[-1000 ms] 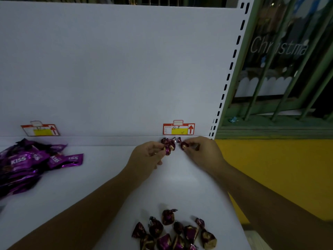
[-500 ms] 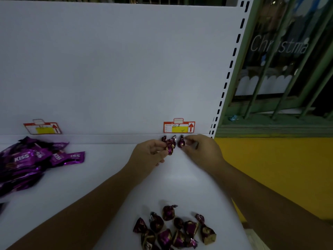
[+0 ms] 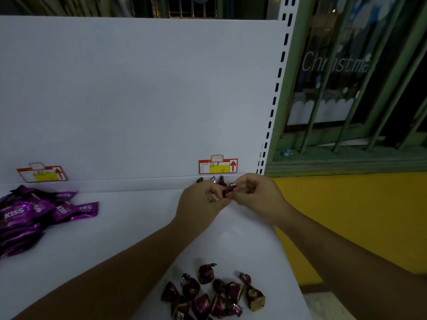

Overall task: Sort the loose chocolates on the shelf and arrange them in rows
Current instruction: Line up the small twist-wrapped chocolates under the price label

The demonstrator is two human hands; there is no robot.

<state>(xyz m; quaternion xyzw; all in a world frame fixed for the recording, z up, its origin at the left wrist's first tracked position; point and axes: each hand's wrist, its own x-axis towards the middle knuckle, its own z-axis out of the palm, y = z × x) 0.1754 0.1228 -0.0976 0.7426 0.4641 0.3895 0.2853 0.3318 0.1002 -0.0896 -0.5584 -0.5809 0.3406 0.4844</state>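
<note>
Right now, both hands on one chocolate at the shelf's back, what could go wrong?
1. The left hand and right hand pinch the held chocolate right beside the back row; a knuckle could topple those pieces.
2. The loose pile lies near the front corner of the shelf, between the forearms; withdrawing an arm might sweep pieces off.
</note>
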